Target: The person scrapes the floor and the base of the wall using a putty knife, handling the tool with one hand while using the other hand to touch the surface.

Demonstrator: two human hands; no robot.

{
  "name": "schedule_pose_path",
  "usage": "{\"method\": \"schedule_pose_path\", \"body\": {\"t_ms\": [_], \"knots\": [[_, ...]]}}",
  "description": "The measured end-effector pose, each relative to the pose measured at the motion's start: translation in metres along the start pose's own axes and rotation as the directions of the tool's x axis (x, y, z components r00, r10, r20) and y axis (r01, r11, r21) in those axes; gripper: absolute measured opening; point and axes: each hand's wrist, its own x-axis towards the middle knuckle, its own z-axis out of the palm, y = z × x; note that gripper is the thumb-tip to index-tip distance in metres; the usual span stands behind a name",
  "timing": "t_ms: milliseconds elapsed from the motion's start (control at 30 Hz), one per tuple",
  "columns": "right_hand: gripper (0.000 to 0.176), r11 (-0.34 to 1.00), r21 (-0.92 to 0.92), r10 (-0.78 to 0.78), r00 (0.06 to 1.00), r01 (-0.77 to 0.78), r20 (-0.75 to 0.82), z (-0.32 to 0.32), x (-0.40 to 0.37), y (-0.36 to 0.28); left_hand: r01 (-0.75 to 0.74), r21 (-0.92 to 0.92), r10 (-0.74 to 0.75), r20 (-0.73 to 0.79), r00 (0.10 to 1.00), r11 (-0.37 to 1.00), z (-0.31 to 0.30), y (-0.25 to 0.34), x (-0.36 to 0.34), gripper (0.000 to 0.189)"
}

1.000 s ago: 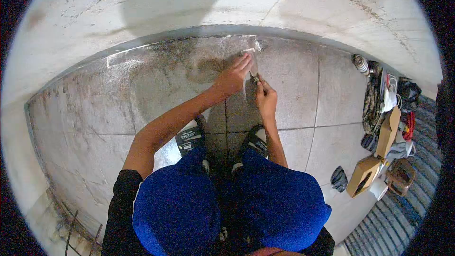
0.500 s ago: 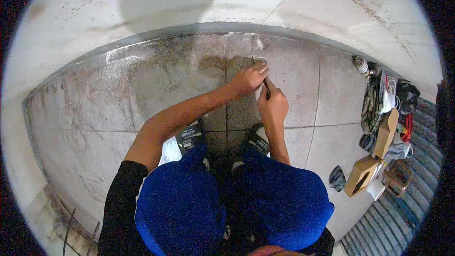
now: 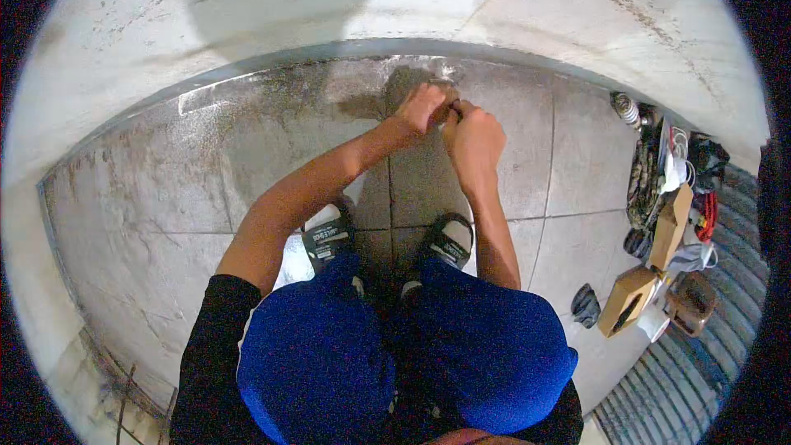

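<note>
In the head view, my right hand [image 3: 475,133] is closed around the dark handle of a scraper [image 3: 456,105], low over the tiled floor [image 3: 511,156]. My left hand [image 3: 423,107] grips the front of the same tool from the other side, its fingers bent over it. The scraper's blade is mostly hidden behind my fingers. Both hands are near the foot of the wall, where pale residue [image 3: 427,63] marks the floor edge. My sandalled feet stand on the tiles behind the hands.
A pale, stained wall [image 3: 527,16] curves across the far side. To the right lie an open cardboard box [image 3: 628,301], a brown plastic container [image 3: 690,303], a crumpled dark cloth [image 3: 586,306], a spiral bulb [image 3: 626,110] and cables, beside a ribbed grey surface [image 3: 700,371].
Both hands have moved forward toward the wall with the scraper. The blade, visible before, is now mostly covered by my fingers. More of my sandals shows.
</note>
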Motion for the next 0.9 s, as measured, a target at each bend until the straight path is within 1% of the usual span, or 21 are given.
{"method": "schedule_pose_path", "body": {"t_ms": [33,67,100,167,200,267,300,367,400,467,500,600,700,767,800,867,900], "knots": [[0.019,1.0,-0.007,-0.015,1.0,0.015,0.005,0.004,0.0,0.006,0.124,-0.02,-0.117,0.214,0.97,0.992,-0.003,0.006,0.01,0.035],[0.02,0.999,-0.014,-0.032,0.999,0.032,0.006,0.008,0.001,0.011,0.242,-0.01,-0.217,0.416,0.883,0.97,-0.018,0.017,0.039,0.041],[0.02,0.999,0.042,-0.008,1.0,0.009,-0.024,0.012,-0.006,0.016,0.355,0.031,-0.302,0.597,0.743,0.934,-0.026,0.024,0.052,0.047],[0.023,0.986,0.163,0.028,0.997,-0.015,-0.075,0.023,-0.023,0.024,0.507,0.071,-0.458,0.55,0.698,0.859,-0.03,0.045,0.054,0.045],[0.025,0.981,0.195,0.004,0.992,0.022,-0.129,0.027,-0.022,0.03,0.584,0.09,-0.537,0.525,0.66,0.806,-0.031,0.05,0.05,0.045],[0.028,0.966,0.248,-0.019,0.973,0.078,-0.231,0.032,-0.025,0.047,0.431,0.068,-0.43,0.301,0.851,0.9,-0.038,0.049,0.034,0.047],[0.029,0.961,0.247,-0.053,0.963,0.121,-0.264,0.04,-0.02,0.052,0.342,0.066,-0.348,0.183,0.919,0.937,-0.039,0.047,0.025,0.048],[0.031,0.951,0.231,-0.119,0.934,0.205,-0.336,0.056,-0.004,0.065,0.444,0.073,-0.448,0.244,0.86,0.893,-0.041,0.034,0.014,0.049],[0.032,0.966,0.184,-0.119,0.944,0.181,-0.306,0.065,-0.007,0.071,0.493,0.08,-0.495,0.271,0.826,0.866,-0.042,0.03,0.012,0.05],[0.033,0.985,0.094,-0.117,0.964,0.144,-0.24,0.083,-0.015,0.081,0.438,0.184,-0.474,0.277,0.836,0.88,-0.052,0.035,0.02,0.05],[0.033,0.987,0.101,-0.101,0.969,0.126,-0.227,0.087,-0.023,0.084,0.41,0.236,-0.466,0.284,0.838,0.881,-0.055,0.037,0.018,0.051],[0.035,0.99,0.106,-0.07,0.977,0.092,-0.2,0.091,-0.046,0.092,0.428,0.133,-0.447,0.317,0.836,0.894,-0.057,0.038,0.016,0.05],[0.036,0.993,0.084,-0.064,0.982,0.08,-0.18,0.076,-0.056,0.089,0.358,0.199,-0.406,0.324,0.855,0.912,-0.056,0.04,0.012,0.048],[0.037,0.994,0.086,-0.056,0.988,0.069,-0.141,0.052,-0.057,0.08,0.318,0.134,-0.345,0.376,0.86,0.939,-0.056,0.044,0.014,0.047],[0.032,0.995,0.09,-0.038,0.994,0.048,-0.105,0.04,-0.056,0.072,0.298,0.1,-0.313,0.405,0.859,0.949,-0.056,0.049,0.016,0.046],[0.025,0.996,0.089,0.012,0.999,-0.008,-0.039,0.018,-0.057,0.057,0.174,0.112,-0.206,0.435,0.877,0.978,-0.047,0.057,0.015,0.051],[0.024,0.998,0.069,0.01,0.998,-0.006,-0.06,0.02,-0.054,0.055,0.109,0.112,-0.148,0.447,0.882,0.988,-0.039,0.06,0.015,0.054]]}}
